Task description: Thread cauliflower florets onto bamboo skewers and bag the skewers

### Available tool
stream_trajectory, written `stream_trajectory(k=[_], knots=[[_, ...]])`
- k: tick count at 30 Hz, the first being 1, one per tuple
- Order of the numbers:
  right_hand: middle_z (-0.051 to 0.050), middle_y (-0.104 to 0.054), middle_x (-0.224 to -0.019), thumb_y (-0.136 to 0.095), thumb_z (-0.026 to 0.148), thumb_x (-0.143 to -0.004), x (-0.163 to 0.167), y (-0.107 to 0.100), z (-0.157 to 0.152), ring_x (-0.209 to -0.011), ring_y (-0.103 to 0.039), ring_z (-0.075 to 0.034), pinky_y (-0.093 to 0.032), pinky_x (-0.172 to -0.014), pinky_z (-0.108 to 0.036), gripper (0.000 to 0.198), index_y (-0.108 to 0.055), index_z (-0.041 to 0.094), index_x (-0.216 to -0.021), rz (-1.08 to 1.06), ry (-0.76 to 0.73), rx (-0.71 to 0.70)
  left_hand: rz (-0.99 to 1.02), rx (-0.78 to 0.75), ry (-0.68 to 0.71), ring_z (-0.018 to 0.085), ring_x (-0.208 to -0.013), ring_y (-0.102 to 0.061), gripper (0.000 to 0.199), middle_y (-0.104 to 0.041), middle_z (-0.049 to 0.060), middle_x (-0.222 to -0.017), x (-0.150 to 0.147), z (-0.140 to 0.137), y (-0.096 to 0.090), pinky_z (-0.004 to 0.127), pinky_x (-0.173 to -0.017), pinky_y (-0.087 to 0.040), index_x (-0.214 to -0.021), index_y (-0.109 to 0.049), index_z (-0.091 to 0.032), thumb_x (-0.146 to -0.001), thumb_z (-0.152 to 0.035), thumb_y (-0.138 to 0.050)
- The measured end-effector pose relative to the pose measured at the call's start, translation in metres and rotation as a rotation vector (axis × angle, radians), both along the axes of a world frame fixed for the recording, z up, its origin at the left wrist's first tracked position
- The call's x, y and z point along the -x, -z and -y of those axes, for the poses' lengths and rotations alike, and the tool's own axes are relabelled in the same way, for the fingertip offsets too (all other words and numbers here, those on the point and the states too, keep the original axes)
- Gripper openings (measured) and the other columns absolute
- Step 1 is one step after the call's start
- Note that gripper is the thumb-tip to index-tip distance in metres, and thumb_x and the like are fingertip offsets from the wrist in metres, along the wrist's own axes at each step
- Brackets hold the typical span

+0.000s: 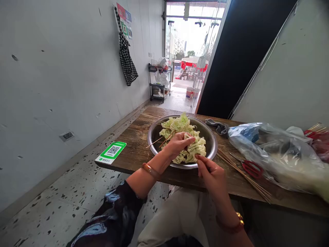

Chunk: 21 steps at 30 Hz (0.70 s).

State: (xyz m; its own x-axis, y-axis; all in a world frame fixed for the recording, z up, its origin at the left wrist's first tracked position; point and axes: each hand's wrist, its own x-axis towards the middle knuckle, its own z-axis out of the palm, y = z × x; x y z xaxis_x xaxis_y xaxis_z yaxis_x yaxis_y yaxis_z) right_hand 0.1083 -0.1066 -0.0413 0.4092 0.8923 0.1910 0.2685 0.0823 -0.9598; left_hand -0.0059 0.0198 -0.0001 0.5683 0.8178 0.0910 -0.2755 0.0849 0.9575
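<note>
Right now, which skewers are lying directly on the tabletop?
The bundle of skewers right of the metal bowl, beside the red-handled scissors; other skewers stick out of the bowl's cauliflower.

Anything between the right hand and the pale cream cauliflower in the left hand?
Nothing visible. The right hand is at the near edge of the pale cream cauliflower, held by the left hand over the round silver metal bowl. The bundle of thin brown wooden skewers lies off to the right.
</note>
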Motion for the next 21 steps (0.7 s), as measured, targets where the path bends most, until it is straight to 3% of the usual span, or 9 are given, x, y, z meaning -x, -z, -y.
stream_trajectory(k=[3, 10, 16, 19, 21], knots=[[0.002, -0.055, -0.052, -0.059, 0.045, -0.084, -0.006, 0.003, -0.001, -0.051, -0.049, -0.013, -0.041, -0.053, -0.026, 0.040, -0.075, 0.016, -0.107, 0.085, 0.026, -0.030, -0.015, 0.005, 0.033, 0.005, -0.045, -0.047, 0.040, -0.054, -0.003, -0.056, 0.001, -0.001, 0.001, 0.018, -0.041, -0.036, -0.072, -0.061, -0.011, -0.061, -0.044, -0.081], [0.003, -0.052, -0.050, -0.058, 0.045, -0.085, -0.008, 0.002, -0.004, -0.047, -0.045, -0.012, -0.040, -0.048, -0.025, 0.042, -0.074, 0.014, -0.108, 0.055, -0.014, -0.058, 0.049, 0.085, 0.114, 0.007, -0.048, -0.052, 0.041, -0.056, -0.003, -0.061, 0.006, -0.004, 0.002, 0.019, -0.044, -0.045, -0.079, -0.059, -0.013, -0.061, -0.041, -0.083], [0.002, -0.055, -0.051, -0.054, 0.047, -0.086, 0.002, -0.020, -0.007, -0.048, -0.048, -0.013, -0.041, -0.050, -0.025, 0.045, -0.074, 0.014, -0.108, 0.130, 0.052, -0.060, 0.176, 0.235, 0.216, 0.017, -0.074, -0.066, 0.048, -0.066, 0.006, -0.089, 0.007, -0.003, -0.005, 0.034, -0.066, -0.057, -0.098, -0.061, -0.016, -0.064, -0.044, -0.081], [-0.002, -0.065, -0.059, -0.052, 0.048, -0.087, 0.004, -0.028, -0.013, -0.055, -0.056, -0.017, -0.045, -0.056, -0.028, 0.045, -0.075, 0.015, -0.107, 0.192, 0.100, -0.062, 0.260, 0.188, 0.191, 0.018, -0.079, -0.066, 0.050, -0.067, 0.006, -0.094, 0.003, -0.002, -0.006, 0.034, -0.068, -0.057, -0.104, -0.059, -0.018, -0.063, -0.034, -0.083], [-0.006, -0.073, -0.075, -0.052, 0.047, -0.087, 0.004, -0.029, -0.018, -0.068, -0.063, -0.021, -0.049, -0.065, -0.031, 0.044, -0.074, 0.016, -0.107, 0.214, 0.110, -0.064, 0.279, 0.156, 0.135, 0.016, -0.077, -0.066, 0.052, -0.067, 0.005, -0.094, -0.001, -0.002, -0.005, 0.029, -0.066, -0.055, -0.106, -0.057, -0.019, -0.063, -0.028, -0.083]])
